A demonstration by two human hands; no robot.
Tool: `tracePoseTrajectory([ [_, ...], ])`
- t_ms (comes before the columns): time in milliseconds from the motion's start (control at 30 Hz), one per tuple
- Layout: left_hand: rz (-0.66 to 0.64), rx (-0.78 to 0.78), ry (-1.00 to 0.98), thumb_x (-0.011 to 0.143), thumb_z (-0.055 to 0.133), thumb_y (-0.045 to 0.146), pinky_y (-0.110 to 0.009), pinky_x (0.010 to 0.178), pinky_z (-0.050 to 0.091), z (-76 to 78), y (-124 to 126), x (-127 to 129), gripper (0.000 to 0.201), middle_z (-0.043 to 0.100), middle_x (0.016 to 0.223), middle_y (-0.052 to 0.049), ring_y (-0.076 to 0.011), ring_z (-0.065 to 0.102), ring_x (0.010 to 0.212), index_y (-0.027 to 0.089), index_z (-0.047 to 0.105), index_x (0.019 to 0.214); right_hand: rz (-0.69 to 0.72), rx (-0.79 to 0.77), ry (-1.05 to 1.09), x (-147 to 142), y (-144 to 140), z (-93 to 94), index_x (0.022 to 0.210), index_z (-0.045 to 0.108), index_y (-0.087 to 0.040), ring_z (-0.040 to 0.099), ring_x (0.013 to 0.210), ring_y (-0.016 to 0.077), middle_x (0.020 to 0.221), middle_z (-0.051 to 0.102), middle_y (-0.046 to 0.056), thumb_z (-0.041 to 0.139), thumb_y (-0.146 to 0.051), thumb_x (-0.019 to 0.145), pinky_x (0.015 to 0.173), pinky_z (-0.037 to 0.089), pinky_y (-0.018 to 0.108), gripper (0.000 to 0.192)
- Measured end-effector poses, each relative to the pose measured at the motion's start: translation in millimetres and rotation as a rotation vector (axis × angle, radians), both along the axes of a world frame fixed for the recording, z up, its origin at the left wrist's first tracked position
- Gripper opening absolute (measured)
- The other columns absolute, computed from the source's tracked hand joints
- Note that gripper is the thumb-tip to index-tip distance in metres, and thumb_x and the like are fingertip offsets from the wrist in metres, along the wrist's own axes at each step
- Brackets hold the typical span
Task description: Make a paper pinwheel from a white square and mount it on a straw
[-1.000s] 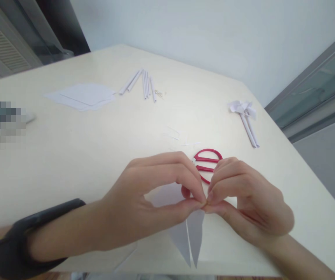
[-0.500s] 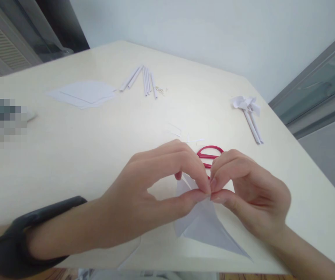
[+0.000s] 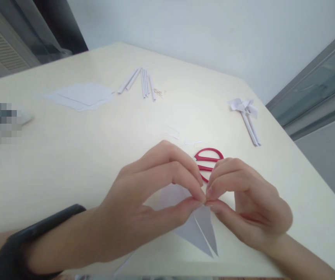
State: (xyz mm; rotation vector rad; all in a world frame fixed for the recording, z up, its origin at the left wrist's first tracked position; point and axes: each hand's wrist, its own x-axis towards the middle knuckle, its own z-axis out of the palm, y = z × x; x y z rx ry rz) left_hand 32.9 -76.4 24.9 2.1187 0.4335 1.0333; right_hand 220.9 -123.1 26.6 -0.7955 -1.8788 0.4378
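No lettering, brand, number or sign can be read in the frame: none on the black wristband [image 3: 43, 227] at lower left, the white paper piece [image 3: 192, 233] at lower center, the red-handled scissors [image 3: 208, 159] above it or the paper sheets [image 3: 82, 95] at upper left.

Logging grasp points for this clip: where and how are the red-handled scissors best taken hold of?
Probably by the red handles, from the right: their loops lie flat there, while the other end points left, hidden behind the left hand.
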Motion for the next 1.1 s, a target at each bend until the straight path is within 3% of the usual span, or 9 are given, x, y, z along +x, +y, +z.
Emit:
tracePoseTrajectory([
  [333,0.064,-0.018,-0.028,0.075,0.062,0.005,-0.028,0.077,0.051,-1.2,-0.9,4.5,0.017,0.059,0.086,-0.002,-0.0155,0.057,0.083,0.021,0.065,0.079,-0.075,0.057,-0.082,-2.3,-1.0,4.9,0.080,0.061,-0.011,0.059,0.065,0.0153,0.071,0.063,0.006,0.059,0.002,0.069,0.056,0.049,0.032,0.018],
  [600,0.094,-0.019,-0.049,0.076,0.064,0.008,-0.030,0.078,0.051,-8.7,-0.1,2.7,0.018,0.060,0.088,-0.002,-0.0172,0.057,0.085,0.025,0.066,0.082,-0.150,0.005,-0.044,-7.0,-5.3,-1.6,0.079,0.060,-0.013,0.058,0.066,0.0159,0.070,0.063,0.006,0.059,-0.002,0.073,0.058,0.048,0.033,0.013],
  [867,0.066,0.005,-0.072,0.073,0.066,0.004,-0.028,0.076,0.050,-5.8,0.8,2.9,0.017,0.060,0.085,-0.003,-0.0159,0.057,0.084,0.020,0.067,0.080,-0.129,-0.044,-0.031,-7.8,-2.6,-5.7,0.079,0.058,-0.014,0.057,0.067,0.0159,0.071,0.062,0.005,0.059,-0.003,0.073,0.060,0.047,0.033,0.013],
  [1100,0.087,0.003,-0.018,0.076,0.063,0.005,-0.029,0.079,0.050,-5.8,0.3,2.2,0.020,0.060,0.089,-0.002,-0.0164,0.056,0.087,0.023,0.066,0.084,-0.114,-0.064,-0.025,-5.3,-4.6,-6.7,0.081,0.058,-0.016,0.056,0.069,0.0164,0.072,0.061,0.003,0.058,-0.003,0.074,0.062,0.047,0.034,0.015],
])
